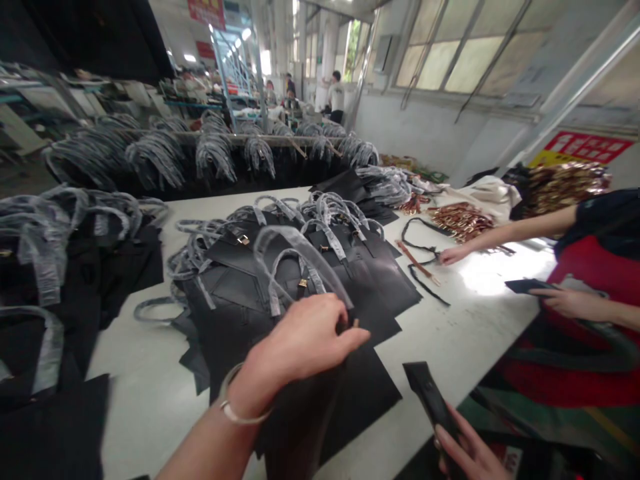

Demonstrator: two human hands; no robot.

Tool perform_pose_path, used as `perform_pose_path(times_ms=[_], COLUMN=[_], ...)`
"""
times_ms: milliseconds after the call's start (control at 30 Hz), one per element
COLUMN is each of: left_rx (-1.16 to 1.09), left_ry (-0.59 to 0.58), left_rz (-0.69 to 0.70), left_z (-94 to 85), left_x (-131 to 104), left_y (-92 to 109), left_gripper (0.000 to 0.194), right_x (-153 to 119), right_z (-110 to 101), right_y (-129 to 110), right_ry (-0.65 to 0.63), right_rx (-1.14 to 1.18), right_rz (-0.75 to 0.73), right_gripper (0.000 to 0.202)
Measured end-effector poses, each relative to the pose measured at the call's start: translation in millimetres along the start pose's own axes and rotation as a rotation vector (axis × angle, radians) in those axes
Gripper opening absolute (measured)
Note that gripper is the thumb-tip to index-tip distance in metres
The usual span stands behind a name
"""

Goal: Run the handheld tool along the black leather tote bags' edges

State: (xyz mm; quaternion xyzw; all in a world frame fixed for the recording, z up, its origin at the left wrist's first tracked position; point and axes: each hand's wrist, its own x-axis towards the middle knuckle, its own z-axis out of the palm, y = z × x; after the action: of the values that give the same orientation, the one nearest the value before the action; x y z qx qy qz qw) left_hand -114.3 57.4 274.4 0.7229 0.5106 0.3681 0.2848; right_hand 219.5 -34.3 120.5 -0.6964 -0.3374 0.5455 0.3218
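Note:
My left hand (313, 337), a bangle on its wrist, is closed on a black bag panel (300, 427) over the middle of the table. A plastic-wrapped handle (305, 243) loops up above its fingers, blurred by motion. Under and beyond it lie overlapping black bag panels (230, 273) with wrapped handles and small gold-coloured fittings. At the lower right, my right hand (473, 443) grips a black strap-like piece (427, 393) with a flat, squared end. The lower part of that piece is hidden by the fingers and the frame edge.
Across the table (135, 373), a co-worker's hand (455, 253) touches a black cord (417, 270); the other hand holds a dark flat piece (530, 287). Brown straps with metal clips (460, 220) lie behind. More panels (135, 260) cover the left; wrapped handles (215, 153) hang on a rail.

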Motion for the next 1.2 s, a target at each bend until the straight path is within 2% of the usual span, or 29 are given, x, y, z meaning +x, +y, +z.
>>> perform_pose_path(times_ms=[67,133,200,233,300,400,533,767,900,1000,1100,1200], left_rx=[-0.140,-0.141,-0.029,0.061,0.244,0.466,0.631,0.734,0.715,0.674,0.622,0.596], left_ry=[-0.132,-0.217,-0.276,-0.318,-0.413,-0.380,-0.278,-0.232,-0.225,-0.173,-0.128,-0.160], left_rz=[0.071,0.005,-0.107,-0.136,-0.076,0.040,0.096,0.120,0.129,0.132,0.137,0.145], left_z=[48.0,92.2,127.9,142.1,163.6,184.1,196.7,192.1,194.5,199.2,201.1,200.3], left_x=[8,-2,-25,-39,-64,-87,-96,-118,-134,-142,-145,-143], left_y=[-28,-63,-99,-115,-143,-164,-166,-155,-151,-154,-158,-158], left_gripper=[0.028,0.035,0.043,0.046,0.052,0.055,0.049,0.045,0.043,0.039,0.034,0.034], right_x=[2,4,5,6,7,9,10,25,38,47,55,61], right_z=[-3,-6,-7,-7,-4,4,12,33,50,61,69,76], right_y=[-3,-9,-15,-18,-23,-25,-18,-5,-4,-8,-14,-22], right_ry=[0.067,0.115,0.136,0.151,0.190,0.196,0.037,-0.205,-0.321,-0.374,-0.413,-0.439], right_rx=[-0.042,-0.085,-0.101,-0.099,-0.084,-0.068,-0.056,-0.142,-0.176,-0.209,-0.281,-0.374], right_rz=[-0.046,-0.076,-0.083,-0.076,-0.070,-0.065,-0.004,0.179,0.162,0.125,0.083,0.041], right_gripper=[0.107,0.104,0.102,0.101,0.100,0.095,0.090,0.082,0.074,0.070,0.067,0.065])
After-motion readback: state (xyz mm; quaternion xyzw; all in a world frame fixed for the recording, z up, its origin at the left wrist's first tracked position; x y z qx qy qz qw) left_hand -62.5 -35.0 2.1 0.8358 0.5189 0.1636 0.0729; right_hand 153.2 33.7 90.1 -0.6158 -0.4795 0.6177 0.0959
